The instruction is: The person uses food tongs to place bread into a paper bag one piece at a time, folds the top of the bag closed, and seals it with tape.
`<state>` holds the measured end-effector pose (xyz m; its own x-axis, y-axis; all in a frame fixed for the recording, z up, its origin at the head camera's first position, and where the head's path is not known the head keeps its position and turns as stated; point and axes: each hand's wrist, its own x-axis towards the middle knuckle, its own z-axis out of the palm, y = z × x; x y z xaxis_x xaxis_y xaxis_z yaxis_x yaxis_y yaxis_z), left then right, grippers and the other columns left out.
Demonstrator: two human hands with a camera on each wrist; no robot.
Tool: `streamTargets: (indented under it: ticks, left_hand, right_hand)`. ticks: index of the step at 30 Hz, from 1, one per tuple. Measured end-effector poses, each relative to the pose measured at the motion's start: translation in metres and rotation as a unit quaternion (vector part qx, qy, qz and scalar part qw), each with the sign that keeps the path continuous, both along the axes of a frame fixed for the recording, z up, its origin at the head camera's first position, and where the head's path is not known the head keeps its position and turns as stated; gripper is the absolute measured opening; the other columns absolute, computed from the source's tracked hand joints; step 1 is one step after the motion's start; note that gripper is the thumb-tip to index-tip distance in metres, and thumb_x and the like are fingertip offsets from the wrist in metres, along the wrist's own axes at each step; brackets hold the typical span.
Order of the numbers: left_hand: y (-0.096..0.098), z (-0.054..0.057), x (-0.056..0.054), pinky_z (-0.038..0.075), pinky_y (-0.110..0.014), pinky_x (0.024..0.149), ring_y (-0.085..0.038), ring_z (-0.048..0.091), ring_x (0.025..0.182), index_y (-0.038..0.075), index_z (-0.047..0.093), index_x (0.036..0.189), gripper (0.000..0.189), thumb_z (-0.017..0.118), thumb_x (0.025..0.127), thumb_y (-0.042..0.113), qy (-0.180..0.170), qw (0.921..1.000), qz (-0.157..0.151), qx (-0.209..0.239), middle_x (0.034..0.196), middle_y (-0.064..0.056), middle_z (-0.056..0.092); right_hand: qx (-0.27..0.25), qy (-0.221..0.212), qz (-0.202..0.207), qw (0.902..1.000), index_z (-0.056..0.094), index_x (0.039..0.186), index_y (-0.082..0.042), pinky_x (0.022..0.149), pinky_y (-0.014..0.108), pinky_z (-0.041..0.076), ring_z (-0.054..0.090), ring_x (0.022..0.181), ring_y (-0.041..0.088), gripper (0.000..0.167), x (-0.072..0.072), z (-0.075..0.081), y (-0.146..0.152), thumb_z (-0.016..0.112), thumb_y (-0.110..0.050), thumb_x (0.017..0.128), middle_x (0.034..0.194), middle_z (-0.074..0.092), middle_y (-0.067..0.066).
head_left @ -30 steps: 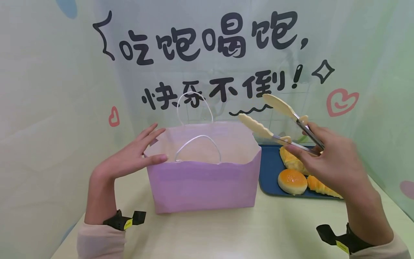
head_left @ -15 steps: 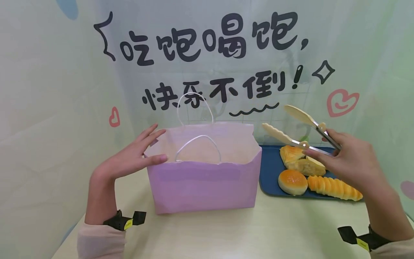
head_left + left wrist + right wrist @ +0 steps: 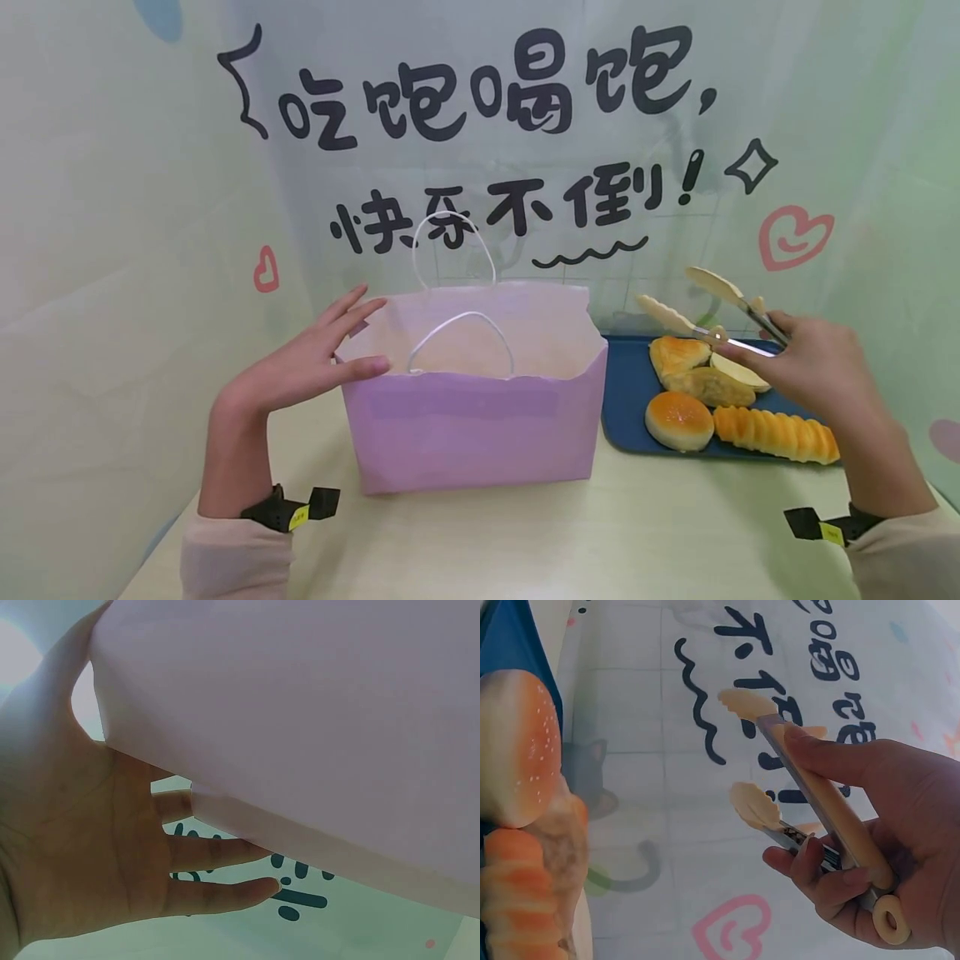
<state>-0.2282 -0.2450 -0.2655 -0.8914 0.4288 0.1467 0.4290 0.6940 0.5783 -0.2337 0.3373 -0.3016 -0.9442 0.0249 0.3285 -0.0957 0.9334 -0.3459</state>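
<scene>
A purple paper bag (image 3: 472,437) with white handles stands upright, its mouth spread wide. My left hand (image 3: 322,358) rests against the bag's left side, thumb across the front rim and the other fingers spread straight towards the back corner; the left wrist view shows the straight fingers (image 3: 225,896) along the paper. With my right hand (image 3: 821,367) I grip metal tongs (image 3: 821,802) with cream scalloped tips. The tips are apart with nothing between them, above the back of the blue tray (image 3: 622,400) of breads. Part of the tray is hidden behind my right hand and forearm.
On the tray lie a round glazed bun (image 3: 678,421), a ridged roll (image 3: 776,433), a triangular pastry (image 3: 675,354), a long brown-marked bread (image 3: 708,387) and a pale oval piece (image 3: 738,372). A printed curtain (image 3: 480,125) hangs behind the pale table (image 3: 480,542).
My right hand has carried the spread tongs rightward and lower, from over the bag's right edge to over the tray, uncovering more of the breads. The left hand and bag have stayed put.
</scene>
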Motion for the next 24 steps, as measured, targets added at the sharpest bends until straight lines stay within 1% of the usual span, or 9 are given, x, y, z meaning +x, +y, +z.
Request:
streamTargets:
  ticks: [2,5,6,8,9,11,12,17,24]
  left_hand:
    - [0.000,0.000,0.000,0.038,-0.066,0.115,-0.036,0.034,0.155,0.029,0.025,0.170,0.084,0.066,0.101,0.053,0.000,1.0000,0.000,0.000,0.178,-0.002,-0.001]
    - [0.000,0.000,0.001,0.038,-0.066,0.115,-0.036,0.035,0.155,0.028,0.024,0.170,0.084,0.066,0.101,0.053,0.000,1.0000,-0.001,0.001,0.178,-0.002,-0.001]
    - [0.000,0.000,0.001,0.038,-0.066,0.116,-0.036,0.035,0.155,0.028,0.024,0.170,0.084,0.066,0.101,0.053,0.000,1.0000,0.000,0.000,0.178,-0.002,-0.001]
    - [0.000,0.000,0.001,0.037,-0.066,0.116,-0.036,0.034,0.155,0.028,0.024,0.170,0.084,0.066,0.101,0.053,0.000,1.0000,0.001,-0.001,0.178,-0.002,-0.001]
    - [0.000,0.000,0.001,0.036,-0.066,0.117,-0.035,0.035,0.155,0.028,0.024,0.170,0.084,0.066,0.101,0.054,0.000,1.0000,0.001,-0.002,0.178,-0.002,-0.001]
    - [0.000,0.000,0.001,0.036,-0.066,0.117,-0.035,0.034,0.155,0.028,0.024,0.170,0.085,0.066,0.101,0.054,0.000,1.0000,0.002,-0.003,0.178,-0.002,-0.001]
    - [0.000,0.000,0.001,0.036,-0.066,0.117,-0.035,0.034,0.155,0.028,0.024,0.170,0.085,0.066,0.101,0.054,0.000,1.0000,0.002,-0.004,0.178,-0.002,-0.001]
    - [0.000,-0.001,0.000,0.036,-0.066,0.117,-0.035,0.033,0.156,0.028,0.024,0.170,0.085,0.066,0.101,0.054,-0.004,1.0000,0.000,0.000,0.178,-0.003,-0.001]
    - [0.000,-0.001,0.000,0.037,-0.065,0.116,-0.035,0.033,0.156,0.028,0.024,0.170,0.085,0.066,0.101,0.054,-0.007,1.0000,0.001,0.003,0.178,-0.003,-0.002]
  right_hand:
    - [0.005,-0.024,-0.002,0.9997,0.063,0.105,0.002,0.055,0.036,0.033,0.049,0.066,0.027,0.074,-0.004,-0.003,0.007,0.070,-0.070,0.091,0.065,0.044,0.006]
    - [0.019,-0.061,-0.004,0.9980,0.064,0.120,0.011,0.056,0.036,0.035,0.050,0.069,0.029,0.085,-0.012,-0.008,0.019,0.066,-0.071,0.094,0.068,0.047,0.007]
    - [0.023,-0.070,-0.004,0.9973,0.064,0.119,0.012,0.056,0.036,0.035,0.050,0.069,0.029,0.086,-0.014,-0.011,0.023,0.065,-0.070,0.095,0.068,0.045,0.007]
    - [0.034,-0.079,-0.003,0.9963,0.065,0.110,0.011,0.056,0.036,0.033,0.047,0.067,0.028,0.083,-0.020,-0.019,0.032,0.064,-0.071,0.095,0.067,0.041,0.006]
    - [0.036,-0.081,-0.004,0.9960,0.065,0.101,0.008,0.056,0.035,0.033,0.045,0.065,0.026,0.079,-0.022,-0.023,0.037,0.064,-0.070,0.096,0.066,0.040,0.004]
    - [0.035,-0.080,-0.005,0.9962,0.052,0.077,-0.003,0.056,0.035,0.030,0.040,0.061,0.023,0.071,-0.026,-0.033,0.046,0.065,-0.070,0.095,0.063,0.032,0.001]
    - [0.032,-0.081,-0.010,0.9962,0.043,0.072,-0.008,0.056,0.034,0.029,0.038,0.059,0.021,0.071,-0.027,-0.038,0.051,0.065,-0.071,0.094,0.063,0.030,0.000]
    - [0.018,-0.113,-0.040,0.9927,0.038,0.065,-0.012,0.053,0.034,0.032,0.041,0.057,0.021,0.073,-0.031,-0.054,0.070,0.064,-0.076,0.091,0.063,0.031,-0.001]
    - [0.026,-0.166,-0.070,0.9833,0.042,0.062,-0.014,0.053,0.035,0.038,0.048,0.059,0.024,0.074,-0.033,-0.062,0.090,0.061,-0.079,0.091,0.064,0.034,0.000]
